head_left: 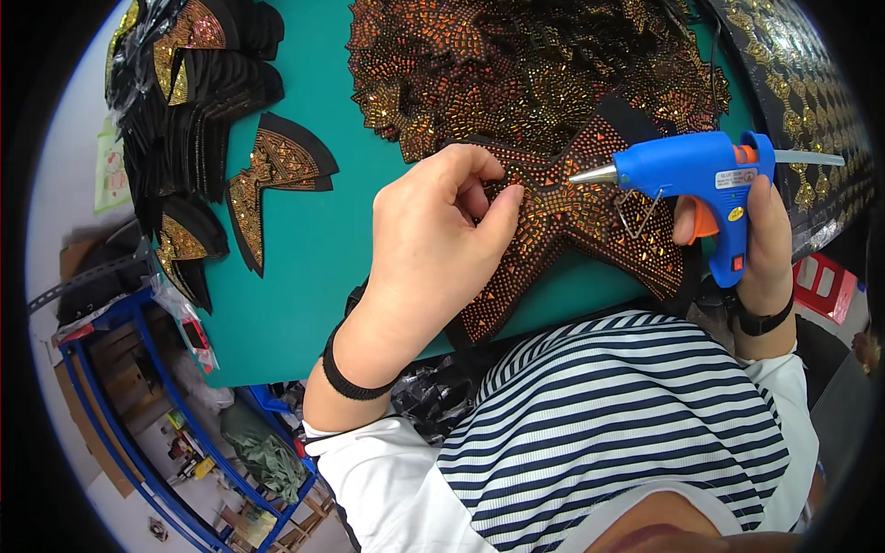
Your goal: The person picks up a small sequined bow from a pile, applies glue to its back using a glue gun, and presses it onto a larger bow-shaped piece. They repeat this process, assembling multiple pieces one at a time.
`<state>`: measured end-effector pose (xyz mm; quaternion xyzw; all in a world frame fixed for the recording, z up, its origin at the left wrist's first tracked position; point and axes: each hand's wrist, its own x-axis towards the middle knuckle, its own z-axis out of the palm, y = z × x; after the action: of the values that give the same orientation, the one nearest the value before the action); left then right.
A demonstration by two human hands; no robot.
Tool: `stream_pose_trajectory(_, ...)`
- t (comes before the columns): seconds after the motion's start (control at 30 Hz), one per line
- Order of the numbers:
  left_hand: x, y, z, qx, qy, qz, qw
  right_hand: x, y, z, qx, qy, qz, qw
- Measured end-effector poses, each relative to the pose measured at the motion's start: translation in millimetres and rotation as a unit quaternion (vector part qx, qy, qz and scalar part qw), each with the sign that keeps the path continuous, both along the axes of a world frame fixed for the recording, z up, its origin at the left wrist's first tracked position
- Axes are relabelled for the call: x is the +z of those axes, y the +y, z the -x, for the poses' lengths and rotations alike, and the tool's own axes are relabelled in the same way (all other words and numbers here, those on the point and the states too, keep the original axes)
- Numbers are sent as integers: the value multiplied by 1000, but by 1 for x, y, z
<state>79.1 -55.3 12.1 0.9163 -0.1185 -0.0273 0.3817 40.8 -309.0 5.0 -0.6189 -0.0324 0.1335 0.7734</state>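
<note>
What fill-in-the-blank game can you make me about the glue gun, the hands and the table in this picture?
1. The right hand holds a glue gun whose body is mostly the colour ____.
2. The trigger on it is the colour ____.
3. The left hand is over part of a sparkly piece, and the table underneath is the colour ____.
4. The person's shirt has a front pattern of dark and white ____.

Missing words: blue; orange; green; stripes.
</note>
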Motion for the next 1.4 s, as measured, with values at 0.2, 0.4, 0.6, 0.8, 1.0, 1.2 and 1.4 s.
stream_pose_trajectory(0.2,4,1,5,-27,-71,12,997,-1,-1,3,-3,-2,16,1000)
stream_pose_trajectory(0.4,0,3,19,-212,-175,-57,960,-6,-4,7,-5,11,-11,1000)
stream_pose_trajectory(0.6,-7,4,21,-212,-189,-91,954,-9,-2,9,-20,26,-32,999)
stream_pose_trajectory(0.8,-6,3,17,-220,-167,-87,957,-6,7,11,-69,65,-27,995)
stream_pose_trajectory(1.0,-3,4,14,-229,-148,-83,959,-7,6,13,-85,77,-34,993)
stream_pose_trajectory(1.2,-1,3,13,-239,-123,-87,959,-7,5,9,-53,59,-30,996)
stream_pose_trajectory(1.4,2,4,16,-234,-124,-83,961,-12,2,12,-58,35,-16,998)
